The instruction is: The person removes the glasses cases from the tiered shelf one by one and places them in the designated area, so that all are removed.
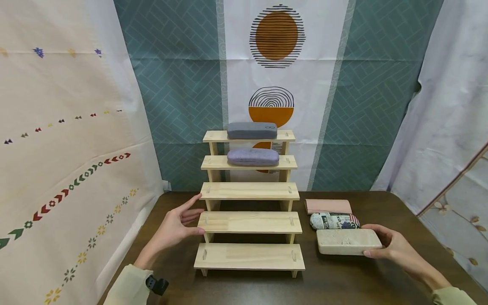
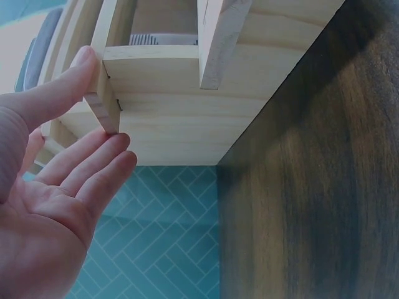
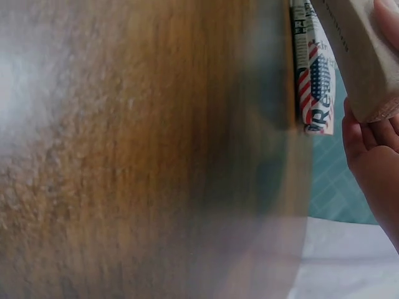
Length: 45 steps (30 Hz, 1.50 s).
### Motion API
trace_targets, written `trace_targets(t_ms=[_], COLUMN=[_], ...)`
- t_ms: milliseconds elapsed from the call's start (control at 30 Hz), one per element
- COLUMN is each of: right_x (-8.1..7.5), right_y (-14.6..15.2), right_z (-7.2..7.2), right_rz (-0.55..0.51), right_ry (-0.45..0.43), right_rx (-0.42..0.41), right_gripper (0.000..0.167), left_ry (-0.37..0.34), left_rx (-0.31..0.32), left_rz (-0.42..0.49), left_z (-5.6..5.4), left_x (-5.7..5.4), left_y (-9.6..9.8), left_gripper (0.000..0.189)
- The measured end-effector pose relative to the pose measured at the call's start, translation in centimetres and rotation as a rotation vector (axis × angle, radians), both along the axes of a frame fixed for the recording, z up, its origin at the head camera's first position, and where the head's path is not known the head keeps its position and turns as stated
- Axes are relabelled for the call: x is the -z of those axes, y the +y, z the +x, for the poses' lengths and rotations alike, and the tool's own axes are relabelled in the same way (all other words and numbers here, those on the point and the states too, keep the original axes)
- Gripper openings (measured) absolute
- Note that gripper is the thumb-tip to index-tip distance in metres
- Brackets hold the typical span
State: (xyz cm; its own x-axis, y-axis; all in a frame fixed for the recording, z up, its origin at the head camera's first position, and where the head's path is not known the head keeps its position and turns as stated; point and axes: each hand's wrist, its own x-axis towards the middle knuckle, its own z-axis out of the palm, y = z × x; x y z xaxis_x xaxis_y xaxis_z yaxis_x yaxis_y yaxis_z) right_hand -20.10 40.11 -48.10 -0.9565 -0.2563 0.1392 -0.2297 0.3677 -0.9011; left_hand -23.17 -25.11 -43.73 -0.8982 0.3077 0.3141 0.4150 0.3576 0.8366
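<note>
A light wooden step shelf [image 1: 250, 256] with several tiers stands in the middle of the table. My left hand [image 1: 176, 226] is at its left side; in the left wrist view the thumb [image 2: 82, 61] and fingers pinch the end of one plank [image 2: 103, 103]. My right hand [image 1: 392, 246] grips the right end of a cream glasses case [image 1: 348, 242], thumb at the front and fingers behind. A newsprint-patterned glasses case [image 1: 334, 220] lies just behind it. Farther back is a pink case [image 1: 328, 206].
A grey-blue glasses case [image 1: 252, 131] rests on the top tier, and a purple one [image 1: 253, 156] on the tier below. Patterned cloths hang behind the brown table [image 1: 244, 292] and at both sides. A dark band [image 1: 156, 284] sits on the left wrist.
</note>
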Motion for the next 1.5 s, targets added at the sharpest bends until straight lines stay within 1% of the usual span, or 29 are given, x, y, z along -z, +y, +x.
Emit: trace_targets(t_ms=[267, 500, 600, 867, 1100, 1300, 1500], right_x=[0.6, 0.8, 0.6, 0.4, 0.8, 1.1, 1.2], right_y=[0.0, 0.1, 0.1, 0.3, 0.6, 0.8, 0.7], right_z=[-0.8, -1.3, -1.4, -1.7, -2.1, -2.4, -2.5], right_rz=[0.063, 0.079, 0.102, 0.211, 0.298, 0.350, 0.352], right_ry=[0.002, 0.019, 0.005, 0.002, -0.004, 0.032, 0.059], right_rx=[0.034, 0.008, 0.007, 0.008, 0.013, 0.015, 0.006], right_gripper=[0.066, 0.067, 0.071, 0.076, 0.078, 0.077, 0.077], left_ry=[-0.009, 0.000, -0.004, -0.006, 0.002, 0.007, 0.008], left_rx=[-0.006, -0.003, 0.000, -0.001, -0.002, 0.004, 0.000], left_rz=[0.000, -0.007, 0.000, 0.002, -0.005, -0.005, -0.005], left_z=[0.0, -0.1, -0.2, -0.1, 0.0, -0.1, 0.0], left_x=[0.0, 0.1, 0.0, 0.0, 0.1, 0.2, 0.1], left_y=[-0.1, -0.1, -0.1, 0.0, 0.0, -0.1, -0.1], left_gripper=[0.105, 0.105, 0.105, 0.106, 0.105, 0.105, 0.105])
